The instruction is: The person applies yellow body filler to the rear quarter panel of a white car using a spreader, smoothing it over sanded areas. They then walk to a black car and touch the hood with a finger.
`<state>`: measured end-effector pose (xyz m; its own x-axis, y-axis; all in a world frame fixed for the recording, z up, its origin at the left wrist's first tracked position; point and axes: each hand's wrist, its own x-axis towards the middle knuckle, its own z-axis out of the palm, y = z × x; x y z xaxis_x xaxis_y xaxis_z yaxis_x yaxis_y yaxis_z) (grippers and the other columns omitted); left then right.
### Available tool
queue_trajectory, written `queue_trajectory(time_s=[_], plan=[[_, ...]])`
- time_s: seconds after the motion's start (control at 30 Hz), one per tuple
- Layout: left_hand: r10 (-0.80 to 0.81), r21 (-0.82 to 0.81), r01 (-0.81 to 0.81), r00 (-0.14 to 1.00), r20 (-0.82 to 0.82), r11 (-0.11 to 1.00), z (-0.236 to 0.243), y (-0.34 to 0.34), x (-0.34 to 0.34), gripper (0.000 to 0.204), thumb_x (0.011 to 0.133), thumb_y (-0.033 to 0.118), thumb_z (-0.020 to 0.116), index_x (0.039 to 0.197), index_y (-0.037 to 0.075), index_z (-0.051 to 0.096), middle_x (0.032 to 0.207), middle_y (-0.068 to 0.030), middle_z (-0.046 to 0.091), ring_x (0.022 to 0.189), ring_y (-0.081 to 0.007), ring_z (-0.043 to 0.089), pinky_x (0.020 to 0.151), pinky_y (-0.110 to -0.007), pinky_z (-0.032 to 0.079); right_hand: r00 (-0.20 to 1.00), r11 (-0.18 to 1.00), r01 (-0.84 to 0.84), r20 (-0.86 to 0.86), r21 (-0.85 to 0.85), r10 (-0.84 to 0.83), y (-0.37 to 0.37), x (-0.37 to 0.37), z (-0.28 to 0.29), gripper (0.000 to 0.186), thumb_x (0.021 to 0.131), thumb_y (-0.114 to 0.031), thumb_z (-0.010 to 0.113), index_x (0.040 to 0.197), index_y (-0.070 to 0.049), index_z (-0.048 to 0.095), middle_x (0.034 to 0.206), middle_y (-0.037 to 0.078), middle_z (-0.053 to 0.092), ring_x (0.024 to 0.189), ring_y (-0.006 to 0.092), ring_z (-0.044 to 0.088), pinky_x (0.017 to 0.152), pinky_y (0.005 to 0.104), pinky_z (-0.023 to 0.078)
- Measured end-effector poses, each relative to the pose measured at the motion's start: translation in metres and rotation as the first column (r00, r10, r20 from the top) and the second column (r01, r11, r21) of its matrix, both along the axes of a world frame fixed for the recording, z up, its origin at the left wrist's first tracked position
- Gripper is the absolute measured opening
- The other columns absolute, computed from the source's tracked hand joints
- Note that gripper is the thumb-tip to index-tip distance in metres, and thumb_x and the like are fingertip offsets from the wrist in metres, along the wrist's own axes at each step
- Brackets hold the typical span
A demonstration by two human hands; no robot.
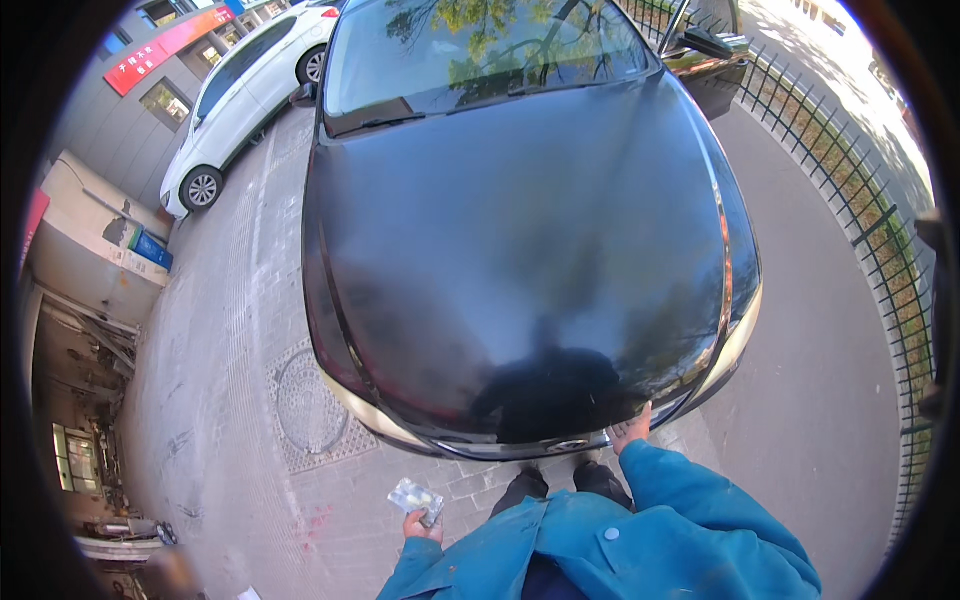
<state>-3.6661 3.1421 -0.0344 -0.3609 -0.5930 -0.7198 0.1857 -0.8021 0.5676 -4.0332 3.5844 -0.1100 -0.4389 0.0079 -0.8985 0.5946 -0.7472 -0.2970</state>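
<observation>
A black car's closed hood (520, 240) fills the middle of the view, its front edge toward me. At that front edge, right of the badge, my right hand (630, 430) touches the car with its fingers apart. Its fingertips are partly hard to make out against the trim. Low and to the left, away from the car, my left hand (422, 528) is closed around a small clear plastic packet (416, 499) with something pale inside. The packet's exact contents are too small to tell. Both arms are in blue-green sleeves.
A white car (245, 95) is parked at the far left. The black car's door (705, 75) stands open at the far right, near a black metal fence (850, 190). A round manhole cover (312, 400) lies left of the bumper. A cluttered doorway (85, 400) is at the left.
</observation>
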Motion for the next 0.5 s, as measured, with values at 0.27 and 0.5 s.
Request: queue_trajectory(time_s=[0.27, 0.5], plan=[[-0.144, 0.009, 0.145, 0.989, -0.043, 0.989, 0.019, 0.017, -0.014, 0.065, 0.08, -0.002, 0.065, 0.143, 0.013, 0.069, 0.13, -0.0076, 0.076, 0.12, -0.0311, 0.071, 0.105, -0.051, 0.057, 0.995, 0.996, 0.092, 0.036, -0.021, -0.091, 0.01, 0.002, 0.006, 0.137, 0.089, -0.088, 0.066, 0.173, 0.006, 0.012, 0.181, 0.026, 0.02, 0.167, 0.0418, 0.024, 0.136, 0.0543, 0.024], [-0.046, 0.08, 0.048, 0.998, -0.029, 0.996, 0.028, 0.026, -0.009, 0.056, 0.085, -0.002, 0.068, 0.138, 0.014, 0.072, 0.13, -0.0073, 0.078, 0.121, -0.0296, 0.073, 0.108, -0.052, 0.055, 0.999, 0.999, 0.039, -0.004, 0.0, -0.039, 0.008, 0.001, 0.011, 0.133, 0.091, -0.088, 0.062, 0.173, 0.007, 0.016, 0.18, 0.027, 0.022, 0.166, 0.0417, 0.026, 0.136, 0.0534, 0.024]])
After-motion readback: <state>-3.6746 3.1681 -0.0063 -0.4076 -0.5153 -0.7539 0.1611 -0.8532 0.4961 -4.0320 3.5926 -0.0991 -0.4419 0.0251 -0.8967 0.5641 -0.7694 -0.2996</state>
